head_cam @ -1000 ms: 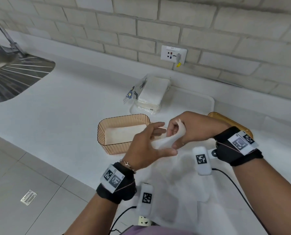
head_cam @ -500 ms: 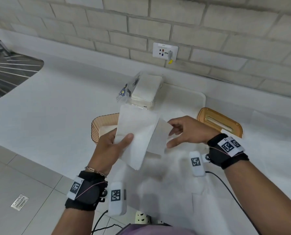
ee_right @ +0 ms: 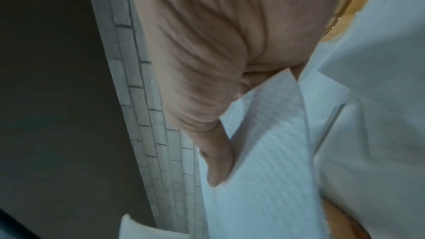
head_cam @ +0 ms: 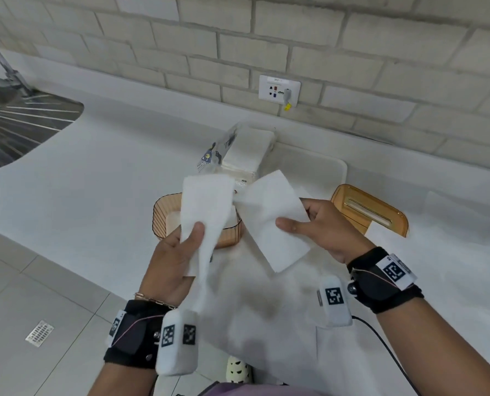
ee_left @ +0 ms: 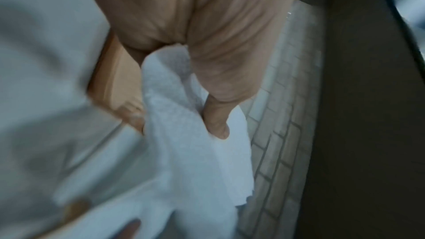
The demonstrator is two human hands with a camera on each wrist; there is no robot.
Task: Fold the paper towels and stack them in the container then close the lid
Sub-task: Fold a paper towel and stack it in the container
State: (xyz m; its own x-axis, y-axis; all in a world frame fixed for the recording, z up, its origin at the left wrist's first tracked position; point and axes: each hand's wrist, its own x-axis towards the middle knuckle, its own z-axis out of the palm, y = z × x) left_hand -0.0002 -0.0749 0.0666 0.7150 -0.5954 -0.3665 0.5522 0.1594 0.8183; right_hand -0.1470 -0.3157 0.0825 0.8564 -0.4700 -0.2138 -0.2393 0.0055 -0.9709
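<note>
I hold a white paper towel [head_cam: 272,215] in the air over the counter with both hands. My left hand [head_cam: 186,238] pinches its left part [head_cam: 206,207] between thumb and fingers, and the left wrist view shows the thumb pressed on the towel [ee_left: 195,152]. My right hand [head_cam: 300,217] pinches the right part, thumb on top [ee_right: 264,170]. The two parts meet at a narrow twist; I cannot tell whether it is one sheet or two. The amber ribbed container [head_cam: 161,221] stands behind the towel with white paper inside. Its amber lid [head_cam: 369,212] lies to the right.
An opened pack of paper towels [head_cam: 246,150] sits on a white tray [head_cam: 326,170] by the brick wall. A wall socket [head_cam: 279,90] is above it. A steel sink drainer [head_cam: 24,130] lies far left. The counter's front edge runs just below my wrists.
My hands have drawn apart, spreading the towel into two parts, one in each hand. A second ago both hands were together at the container with the towel bunched between them.
</note>
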